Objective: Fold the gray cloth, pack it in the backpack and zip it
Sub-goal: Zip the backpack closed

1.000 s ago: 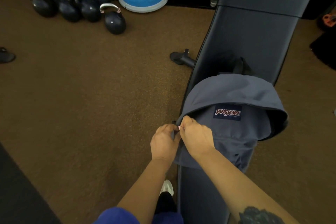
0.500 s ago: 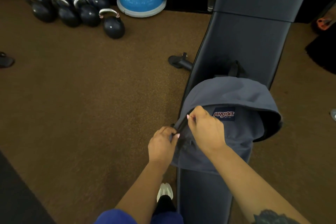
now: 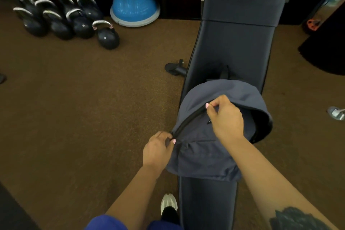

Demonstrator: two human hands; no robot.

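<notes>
Left hand pinches the backpack edge; right hand pinches its zipper pull, wrist bent.

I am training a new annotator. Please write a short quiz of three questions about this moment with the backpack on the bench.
1. True or false: the right hand pinches the zipper pull at the top of the backpack.
2. What does the left hand do? A) rests on the floor B) grips the backpack's edge at the zipper's lower end C) lifts a kettlebell
3. Fill in: the backpack lies on a padded ____.

Key: 1 true; 2 B; 3 bench. The zipper is closed between the hands and the right side gapes open.
</notes>
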